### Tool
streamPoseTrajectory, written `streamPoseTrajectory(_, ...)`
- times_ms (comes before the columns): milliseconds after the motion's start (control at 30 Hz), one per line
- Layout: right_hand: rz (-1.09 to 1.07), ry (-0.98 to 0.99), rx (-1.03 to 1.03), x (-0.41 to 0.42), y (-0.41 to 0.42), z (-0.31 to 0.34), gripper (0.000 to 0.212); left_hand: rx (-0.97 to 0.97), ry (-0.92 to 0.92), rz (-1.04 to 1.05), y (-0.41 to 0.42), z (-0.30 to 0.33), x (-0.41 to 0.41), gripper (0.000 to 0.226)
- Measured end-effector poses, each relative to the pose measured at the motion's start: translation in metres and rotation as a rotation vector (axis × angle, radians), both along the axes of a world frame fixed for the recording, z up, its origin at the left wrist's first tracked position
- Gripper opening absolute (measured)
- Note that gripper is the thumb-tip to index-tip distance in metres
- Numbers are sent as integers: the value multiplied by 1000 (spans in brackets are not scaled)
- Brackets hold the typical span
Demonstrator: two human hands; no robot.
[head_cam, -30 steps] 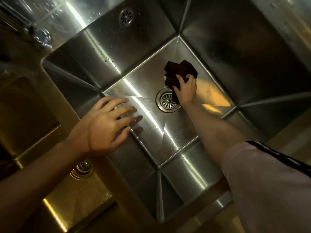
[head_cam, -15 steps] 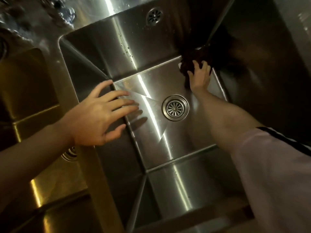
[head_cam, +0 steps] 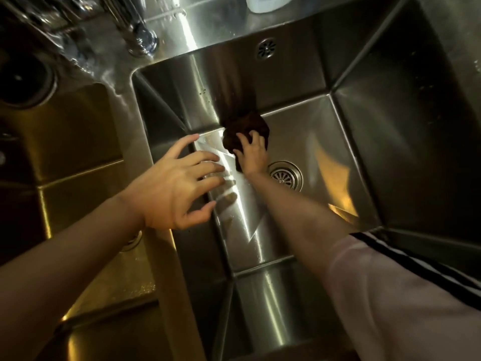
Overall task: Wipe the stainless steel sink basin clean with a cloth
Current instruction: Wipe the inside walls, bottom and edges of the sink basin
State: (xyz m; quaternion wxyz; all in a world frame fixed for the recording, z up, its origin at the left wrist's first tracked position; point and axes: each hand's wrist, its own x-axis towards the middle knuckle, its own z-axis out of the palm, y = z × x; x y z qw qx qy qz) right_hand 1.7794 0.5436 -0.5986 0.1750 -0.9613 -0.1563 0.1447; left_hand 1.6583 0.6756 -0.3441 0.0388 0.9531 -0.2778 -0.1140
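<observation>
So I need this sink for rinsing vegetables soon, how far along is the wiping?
Midway, by the look of it. The basin floor shines with no visible debris. The right hand presses the dark cloth where floor meets back wall, left of the drain; the left hand hovers open. Specks on the back wall and droplets on the near floor remain.

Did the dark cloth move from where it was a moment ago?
Yes. The cloth was at the far right corner of the sink floor, right of the drain; now the right hand presses it left of the drain.
</observation>
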Motion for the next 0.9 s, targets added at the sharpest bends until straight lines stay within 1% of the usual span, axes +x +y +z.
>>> streamPoseTrajectory(133, 94, 26, -7, -17, 20, 1, 52, -2, 12, 8, 1, -2, -1, 49)
streamPoseTrajectory(267, 180, 47, 17, -15, 13, 8, 59, 21, -25, 73, -2, 4, -4, 44)
streamPoseTrajectory(367, 163, 54, 52, -12, 6, 12, 70, 31, -118, 208, -2, 5, -18, 41)
streamPoseTrajectory(467, 135, 69, 1, -14, 7, 10, 75, -33, -136, 406, -8, 7, -37, 40)
streamPoseTrajectory(567, 102, 74, -32, -14, 18, 10, 71, -94, -140, 543, -13, 3, -50, 39)
streamPoseTrajectory(667, 59, 18, -56, -13, 30, 10, 67, -172, -166, 620, -14, -3, -52, 35)
streamPoseTrajectory(767, 31, -19, -53, -18, 43, 11, 62, -140, -166, 620, -15, -5, -51, 32)
streamPoseTrajectory(900, -61, -66, 27, -29, 56, 4, 57, -110, -140, 614, -15, -6, -49, 36)
